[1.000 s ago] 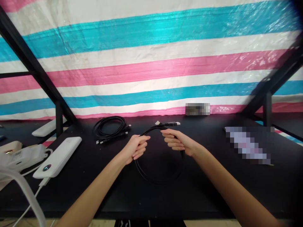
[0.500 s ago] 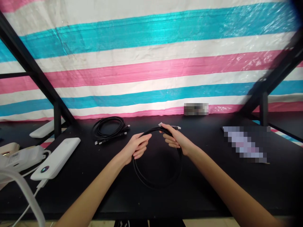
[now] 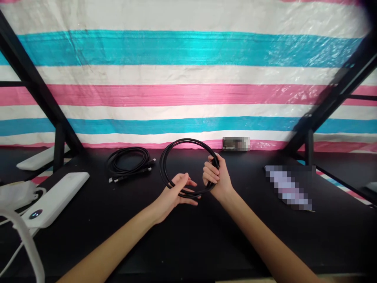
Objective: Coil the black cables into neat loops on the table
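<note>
A black cable (image 3: 165,157), wound into a loop of several turns, is raised above the black table. My right hand (image 3: 216,177) is closed around the loop's right side, its fingers wrapped over the strands. At the lower left of the loop is my left hand (image 3: 176,192), touching the cable with its thumb and fingers spread apart; the strands cross in front of its fingers. The held cable's plugs are hidden. To the left, a second coiled black cable (image 3: 128,171) lies on the table with its silver-tipped plugs showing.
A white power bank (image 3: 59,200) lies at left beside a white charger (image 3: 17,195) and white cords. A blurred flat item (image 3: 288,188) is at right, a small blurred box (image 3: 235,143) at the back. Black frame bars (image 3: 38,94) slant up both sides before a striped sheet (image 3: 182,94).
The cable loop has been lifted and pulled into a tighter ring. My left hand has moved lower and its fingers have spread; my right hand has wrapped around the strands. The view has shifted slightly.
</note>
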A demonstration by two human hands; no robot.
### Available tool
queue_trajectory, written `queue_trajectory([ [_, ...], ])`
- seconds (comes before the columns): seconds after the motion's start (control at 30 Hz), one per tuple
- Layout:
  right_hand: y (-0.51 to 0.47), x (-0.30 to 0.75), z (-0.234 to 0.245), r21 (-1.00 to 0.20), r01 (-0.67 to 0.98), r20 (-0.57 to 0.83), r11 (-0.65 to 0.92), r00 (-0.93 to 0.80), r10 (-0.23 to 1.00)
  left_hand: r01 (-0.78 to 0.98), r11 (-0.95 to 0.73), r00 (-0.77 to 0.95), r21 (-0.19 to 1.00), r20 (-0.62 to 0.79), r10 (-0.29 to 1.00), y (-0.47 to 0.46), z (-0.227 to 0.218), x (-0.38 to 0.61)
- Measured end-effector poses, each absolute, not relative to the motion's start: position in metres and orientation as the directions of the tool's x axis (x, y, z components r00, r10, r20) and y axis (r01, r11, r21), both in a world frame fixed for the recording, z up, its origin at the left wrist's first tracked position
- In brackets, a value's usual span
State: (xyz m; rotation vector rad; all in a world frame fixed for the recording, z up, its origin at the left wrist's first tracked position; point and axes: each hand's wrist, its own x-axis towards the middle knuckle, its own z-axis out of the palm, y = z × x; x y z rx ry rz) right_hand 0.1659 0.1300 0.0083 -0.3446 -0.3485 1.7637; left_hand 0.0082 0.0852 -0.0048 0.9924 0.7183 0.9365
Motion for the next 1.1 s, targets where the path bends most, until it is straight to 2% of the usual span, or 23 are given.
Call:
queue_trajectory([
  [0.1, 0.130, 0.162, 0.009, -0.491, -0.842, -0.034, -0.222, -0.236, 0.971, -0.333, 0.246, 0.436, 0.910, -0.083, 0.896, 0.089, -0.006, 0.005],
  [0.17, 0.128, 0.158, 0.009, -0.631, -0.765, -0.001, -0.132, -0.169, 0.986, -0.363, 0.179, 0.262, 0.914, -0.084, 0.961, 0.096, -0.006, -0.002],
  [0.27, 0.124, 0.152, 0.008, -0.879, -0.465, 0.176, 0.109, -0.104, 0.979, -0.453, 0.067, -0.054, 0.889, -0.102, 0.993, 0.109, -0.005, -0.015],
  [0.33, 0.120, 0.150, 0.007, -0.942, -0.253, 0.277, 0.222, -0.209, 0.938, -0.521, 0.032, -0.124, 0.853, -0.112, 0.986, 0.116, -0.003, -0.024],
  [0.43, 0.118, 0.155, 0.008, -0.961, -0.169, 0.266, 0.218, -0.365, 0.892, -0.563, 0.031, -0.069, 0.826, -0.085, 0.994, 0.122, 0.000, -0.034],
  [0.57, 0.124, 0.172, 0.018, -0.978, -0.202, 0.129, 0.053, -0.384, 0.914, -0.557, 0.182, 0.167, 0.810, -0.105, 0.980, 0.127, -0.002, -0.037],
  [0.67, 0.129, 0.183, 0.027, -0.974, -0.210, -0.009, -0.086, -0.344, 0.939, -0.458, 0.318, 0.360, 0.830, -0.154, 0.920, 0.129, -0.006, -0.038],
  [0.73, 0.131, 0.184, 0.029, -0.958, -0.193, -0.130, -0.214, -0.377, 0.917, -0.352, 0.353, 0.416, 0.867, -0.193, 0.889, 0.130, -0.008, -0.039],
  [0.8, 0.133, 0.181, 0.025, -0.939, -0.146, -0.238, -0.313, -0.383, 0.892, -0.257, 0.329, 0.402, 0.909, -0.209, 0.892, 0.131, -0.008, -0.041],
  [0.87, 0.135, 0.176, 0.017, -0.942, -0.093, -0.281, -0.323, -0.310, 0.908, -0.154, 0.279, 0.372, 0.948, -0.206, 0.905, 0.130, -0.008, -0.042],
  [1.0, 0.137, 0.169, -0.001, -0.989, 0.104, -0.119, -0.108, -0.107, 0.987, 0.048, 0.125, 0.267, 0.991, -0.134, 0.954, 0.130, -0.010, -0.041],
  [1.1, 0.137, 0.167, -0.008, -0.988, 0.139, -0.076, -0.059, -0.118, 0.990, 0.045, 0.014, 0.099, 0.999, -0.018, 0.995, 0.129, -0.013, -0.035],
])
